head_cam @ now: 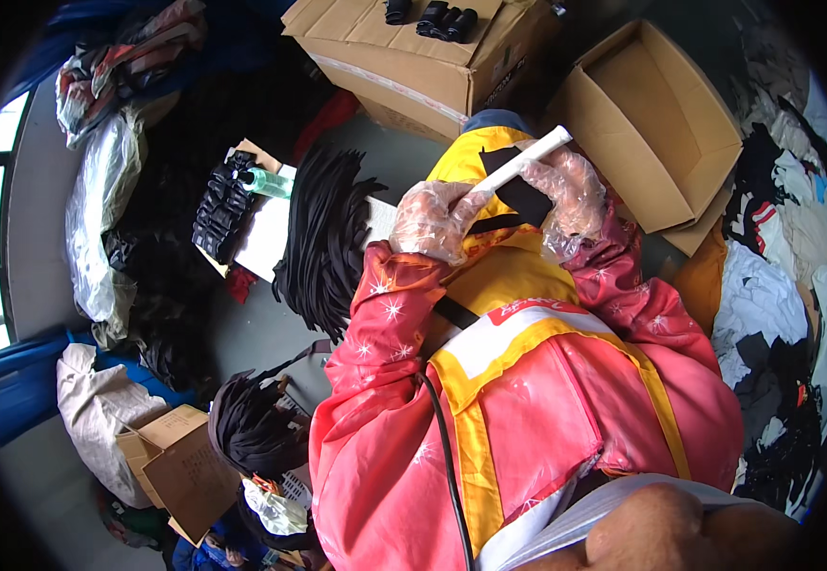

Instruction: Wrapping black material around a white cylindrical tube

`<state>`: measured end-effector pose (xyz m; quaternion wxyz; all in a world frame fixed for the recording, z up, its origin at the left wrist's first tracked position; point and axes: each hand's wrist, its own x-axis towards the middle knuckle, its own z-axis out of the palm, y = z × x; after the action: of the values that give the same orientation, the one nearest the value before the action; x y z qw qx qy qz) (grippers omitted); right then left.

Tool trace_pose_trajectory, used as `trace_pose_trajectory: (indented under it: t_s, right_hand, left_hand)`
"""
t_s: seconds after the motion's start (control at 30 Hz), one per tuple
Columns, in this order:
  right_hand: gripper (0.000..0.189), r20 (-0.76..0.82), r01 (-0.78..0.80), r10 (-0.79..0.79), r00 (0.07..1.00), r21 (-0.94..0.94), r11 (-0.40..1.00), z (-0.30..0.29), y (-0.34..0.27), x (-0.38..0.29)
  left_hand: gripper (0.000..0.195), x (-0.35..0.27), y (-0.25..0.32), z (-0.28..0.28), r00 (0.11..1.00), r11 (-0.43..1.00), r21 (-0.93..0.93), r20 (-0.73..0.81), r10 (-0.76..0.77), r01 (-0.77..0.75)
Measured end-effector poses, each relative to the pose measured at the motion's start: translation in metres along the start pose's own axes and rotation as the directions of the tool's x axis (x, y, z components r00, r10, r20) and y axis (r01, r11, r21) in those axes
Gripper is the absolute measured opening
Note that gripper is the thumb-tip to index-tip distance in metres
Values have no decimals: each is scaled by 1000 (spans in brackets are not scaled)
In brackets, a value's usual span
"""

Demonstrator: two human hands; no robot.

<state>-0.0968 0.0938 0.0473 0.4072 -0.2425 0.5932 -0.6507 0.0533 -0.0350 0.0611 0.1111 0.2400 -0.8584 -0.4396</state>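
A white rod or tube [524, 163] slants across my lap between my two hands, both in clear plastic gloves. Its lower end is gripped by my left hand [428, 221]. Near the upper end, the fingers of my right hand [576, 187] close around it. A piece of black fabric [525, 198] shows below the rod by my right hand; whether that hand also holds it, I cannot tell. The yellow apron [528, 275] covers my lap beneath. Left of my left hand lies a thick bundle of black fabric strips [324, 235].
Rolled black pieces [219, 207] and a green bottle [268, 183] rest on a board at left. Ahead, a closed carton [399, 71] bears black rolls; an open carton [660, 121] stands to its right. Cloth heaps [763, 307] line the right side. Another person [217, 549] appears at lower left.
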Motion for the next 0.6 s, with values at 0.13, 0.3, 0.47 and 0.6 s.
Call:
trace_pose_trajectory:
  t_s: [0.13, 0.3, 0.47, 0.6]
  right_hand:
    - [26, -122, 21, -25, 992, -31, 999, 6, -3, 1]
    - [26, -56, 92, -91, 994, 5, 996, 9, 4, 1]
    - [28, -98, 84, -86, 992, -24, 996, 16, -1, 2]
    - [32, -150, 64, -56, 987, 54, 996, 12, 9, 3]
  left_hand:
    - [33, 1, 2, -2, 996, 997, 60, 68, -56, 52]
    - [49, 22, -33, 17, 989, 948, -300, 69, 128, -102]
    - [35, 30, -9, 10, 910, 713, -573, 325, -256, 405]
    - [28, 27, -3, 12, 911, 793, -449, 218, -350, 412]
